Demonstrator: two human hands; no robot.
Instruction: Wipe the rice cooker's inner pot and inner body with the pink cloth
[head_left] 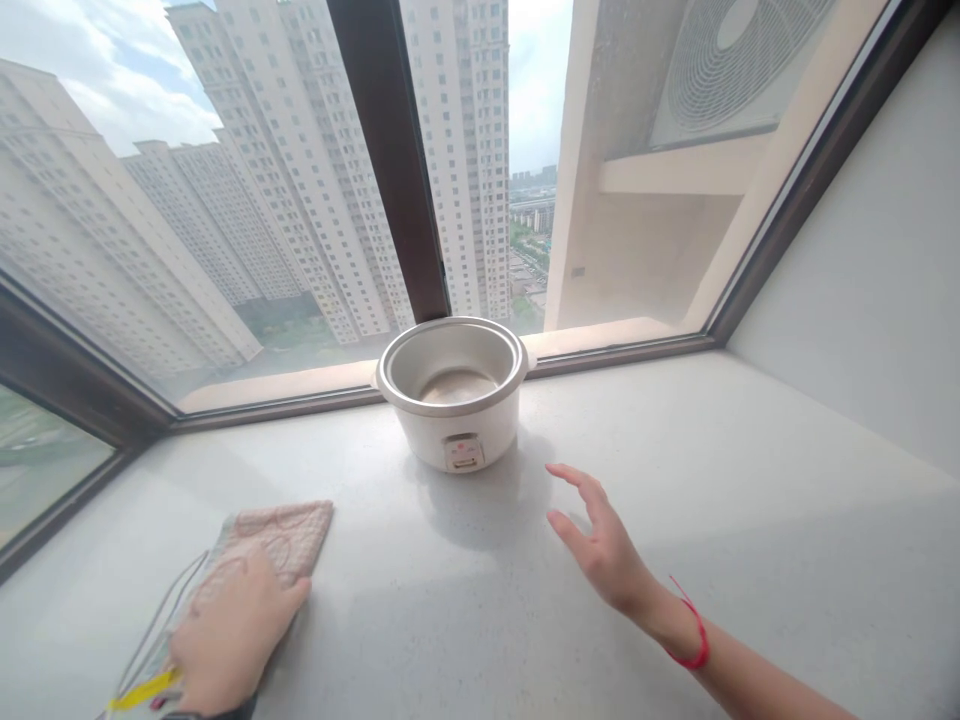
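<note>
pink quilted cloth (281,530) under flat, unclenched left hand (232,630) on pale stone sill (480,620)
right hand (604,545) open, empty, near round white pot (435,425)

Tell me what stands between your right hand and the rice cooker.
Nothing visible does: the right hand hovers apart from the rice cooker, with only the window sill between them. The cloth lies under the left hand, off to the cooker's other side.

Pinkish quilted cloth (281,535), seemingly folded flat
</note>
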